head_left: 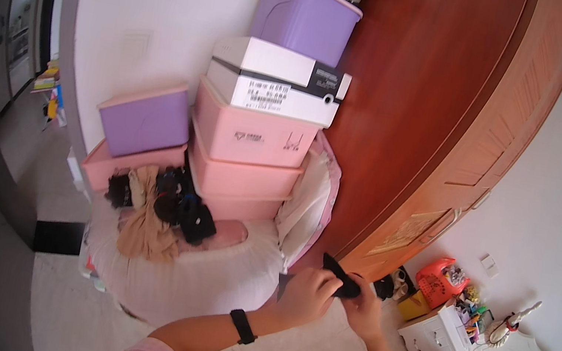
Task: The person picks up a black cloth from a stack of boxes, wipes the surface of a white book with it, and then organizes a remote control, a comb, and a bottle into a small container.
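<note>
Holding black item [349,287], between the fingers [327,286]

Room L of L hand [307,297], over white fabric [207,294]; box stack [247,132], wardrobe [417,87] block fwd.

You have a small black item [349,286] held up between your left hand [307,294] and your right hand [365,312], just right of centre and below the middle of the frame. It is plain, matte and longer than it is wide, slanting from upper left to lower right, with its upper end narrowing to a corner that sticks out. Your fingers cover part of it, so its full outline and material cannot be told.
</note>
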A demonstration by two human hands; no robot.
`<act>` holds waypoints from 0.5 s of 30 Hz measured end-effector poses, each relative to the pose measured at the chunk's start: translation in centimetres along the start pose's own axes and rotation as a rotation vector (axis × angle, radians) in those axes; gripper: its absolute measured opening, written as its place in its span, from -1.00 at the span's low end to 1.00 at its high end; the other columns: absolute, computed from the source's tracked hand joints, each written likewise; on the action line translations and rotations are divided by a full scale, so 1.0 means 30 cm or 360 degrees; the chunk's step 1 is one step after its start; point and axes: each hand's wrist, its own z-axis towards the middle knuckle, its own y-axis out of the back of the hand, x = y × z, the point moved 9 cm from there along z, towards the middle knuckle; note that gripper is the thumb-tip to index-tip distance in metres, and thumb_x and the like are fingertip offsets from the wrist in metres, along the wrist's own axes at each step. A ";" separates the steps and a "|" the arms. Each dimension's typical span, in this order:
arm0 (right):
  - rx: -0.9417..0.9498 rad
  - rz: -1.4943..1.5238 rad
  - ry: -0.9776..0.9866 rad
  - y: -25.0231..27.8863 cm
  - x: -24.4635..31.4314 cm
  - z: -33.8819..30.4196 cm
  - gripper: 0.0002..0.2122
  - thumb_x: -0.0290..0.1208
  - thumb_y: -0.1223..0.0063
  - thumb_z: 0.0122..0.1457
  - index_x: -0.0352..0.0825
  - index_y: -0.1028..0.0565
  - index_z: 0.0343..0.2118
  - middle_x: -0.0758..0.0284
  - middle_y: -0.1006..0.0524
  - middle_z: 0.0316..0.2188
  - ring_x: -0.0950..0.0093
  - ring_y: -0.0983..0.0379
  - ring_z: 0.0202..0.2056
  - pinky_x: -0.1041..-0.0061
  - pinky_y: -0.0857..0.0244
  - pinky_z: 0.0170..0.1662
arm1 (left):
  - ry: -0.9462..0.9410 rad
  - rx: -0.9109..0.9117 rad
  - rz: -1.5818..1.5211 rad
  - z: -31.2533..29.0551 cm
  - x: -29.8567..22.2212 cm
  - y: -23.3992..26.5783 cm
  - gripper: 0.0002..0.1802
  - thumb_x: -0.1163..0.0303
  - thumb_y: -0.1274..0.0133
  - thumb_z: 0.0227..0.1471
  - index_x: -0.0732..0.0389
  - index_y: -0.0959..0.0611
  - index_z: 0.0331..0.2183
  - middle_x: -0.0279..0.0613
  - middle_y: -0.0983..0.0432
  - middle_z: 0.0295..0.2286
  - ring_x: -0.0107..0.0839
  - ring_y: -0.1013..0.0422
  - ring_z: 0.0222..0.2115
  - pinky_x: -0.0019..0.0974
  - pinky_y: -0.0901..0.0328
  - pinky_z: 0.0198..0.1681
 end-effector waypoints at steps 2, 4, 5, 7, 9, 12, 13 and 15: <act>0.0030 -0.0035 0.0199 0.000 0.090 0.037 -0.67 -0.63 -0.06 -0.04 -0.40 -0.41 -0.14 0.16 -0.55 -0.41 0.38 -0.55 -0.37 0.50 -0.41 -0.32 | 0.0008 -0.0186 0.0038 0.013 -0.021 0.090 -0.41 0.36 -0.30 -0.35 0.18 -0.45 -0.18 -0.11 -0.33 -0.24 -0.11 -0.33 -0.28 -0.20 -0.30 -0.32; -0.0028 0.0053 0.0298 0.013 0.175 0.061 -0.73 -0.66 -0.05 -0.05 -0.41 -0.44 -0.21 0.18 -0.55 -0.41 0.40 -0.55 -0.36 0.51 -0.41 -0.31 | 0.0282 -0.0194 -0.0103 0.065 -0.004 0.178 -0.36 0.32 -0.33 -0.35 0.18 -0.43 -0.15 -0.10 -0.32 -0.20 -0.10 -0.33 -0.25 -0.21 -0.30 -0.28; -0.0121 0.0107 0.0389 0.031 0.227 0.074 -0.79 -0.68 -0.04 -0.05 -0.42 -0.47 -0.29 0.20 -0.55 -0.40 0.42 -0.55 -0.35 0.53 -0.41 -0.31 | 0.0531 -0.0208 -0.0290 0.086 0.054 0.214 -0.30 0.27 -0.35 -0.35 0.19 -0.41 -0.12 -0.08 -0.32 -0.17 -0.09 -0.32 -0.22 -0.22 -0.29 -0.25; -0.0216 0.0097 0.0525 0.028 0.321 0.111 -0.76 -0.68 -0.05 -0.08 -0.39 -0.48 -0.28 0.19 -0.54 -0.42 0.42 -0.55 -0.39 0.56 -0.39 -0.32 | 0.0411 0.0275 -0.0293 0.144 0.088 0.240 -0.24 0.11 -0.32 -0.36 0.18 -0.42 -0.09 -0.10 -0.32 -0.18 -0.04 -0.32 -0.21 -0.18 -0.29 -0.21; -0.0301 0.0110 0.0636 0.009 0.391 0.164 -0.77 -0.66 -0.08 -0.10 -0.38 -0.48 -0.30 0.19 -0.53 -0.47 0.41 -0.54 -0.44 0.56 -0.38 -0.37 | 0.0395 0.0518 -0.0013 0.171 0.139 0.303 -0.35 0.07 -0.32 -0.37 0.24 -0.51 -0.23 -0.06 -0.36 -0.24 -0.06 -0.30 -0.20 -0.15 -0.22 -0.16; -0.0383 0.0074 0.0653 -0.034 0.437 0.270 -0.78 -0.65 -0.11 -0.13 -0.38 -0.48 -0.33 0.20 -0.51 -0.51 0.40 -0.51 -0.50 0.55 -0.36 -0.44 | 0.0131 0.0284 0.0092 0.234 0.159 0.461 -0.51 0.21 -0.26 -0.26 0.26 -0.50 -0.28 -0.07 -0.40 -0.33 -0.08 -0.31 -0.24 -0.16 -0.21 -0.19; -0.0420 0.0136 0.0631 -0.039 0.456 0.309 -0.79 -0.63 -0.13 -0.14 -0.37 -0.49 -0.35 0.20 -0.50 -0.54 0.38 -0.49 -0.54 0.53 -0.34 -0.48 | 0.0097 0.0255 -0.0002 0.280 0.159 0.491 -0.58 0.29 -0.24 -0.21 0.27 -0.49 -0.30 -0.08 -0.41 -0.37 -0.09 -0.34 -0.28 -0.19 -0.24 -0.24; -0.0528 0.0083 0.0716 -0.062 0.509 0.410 -0.80 -0.62 -0.10 -0.12 -0.37 -0.49 -0.35 0.19 -0.50 -0.53 0.38 -0.48 -0.57 0.52 -0.34 -0.48 | 0.0512 0.0140 -0.0077 0.327 0.238 0.557 -0.68 0.44 -0.22 -0.16 0.30 -0.44 -0.36 -0.10 -0.45 -0.49 -0.36 -0.42 -0.45 -0.38 -0.29 -0.39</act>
